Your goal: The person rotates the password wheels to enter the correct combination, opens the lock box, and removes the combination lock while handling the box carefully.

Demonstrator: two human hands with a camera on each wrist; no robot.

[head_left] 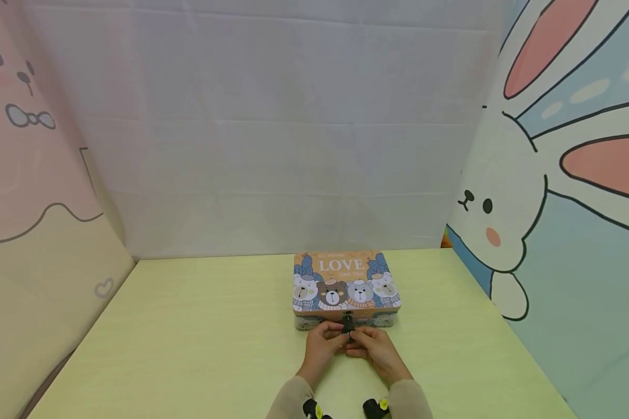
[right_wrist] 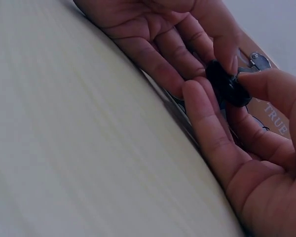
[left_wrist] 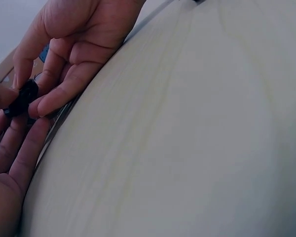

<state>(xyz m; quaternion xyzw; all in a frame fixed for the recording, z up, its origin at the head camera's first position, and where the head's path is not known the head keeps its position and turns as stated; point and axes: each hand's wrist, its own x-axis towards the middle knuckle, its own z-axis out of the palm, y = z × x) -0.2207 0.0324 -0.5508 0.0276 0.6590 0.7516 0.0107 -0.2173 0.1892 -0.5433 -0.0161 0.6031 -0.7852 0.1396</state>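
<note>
Fingers of the left hand [head_left: 322, 347] and right hand [head_left: 375, 350] pinch 1 small black object [right_wrist: 227, 85] from 2 sides, leaving no slack, probably to steady it. It sits just right of lower centre in the head frame, before a bear-print box [head_left: 346, 282] whose clasp [right_wrist: 260, 60] faces the person, likely for easy reach, on the pale table [head_left: 199, 337].

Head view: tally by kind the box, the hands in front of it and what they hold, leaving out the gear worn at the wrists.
Bear-print lidded box: 1
Small black object, held at the box's front: 1
Hands, left hand and right hand: 2
Total: 4
</note>
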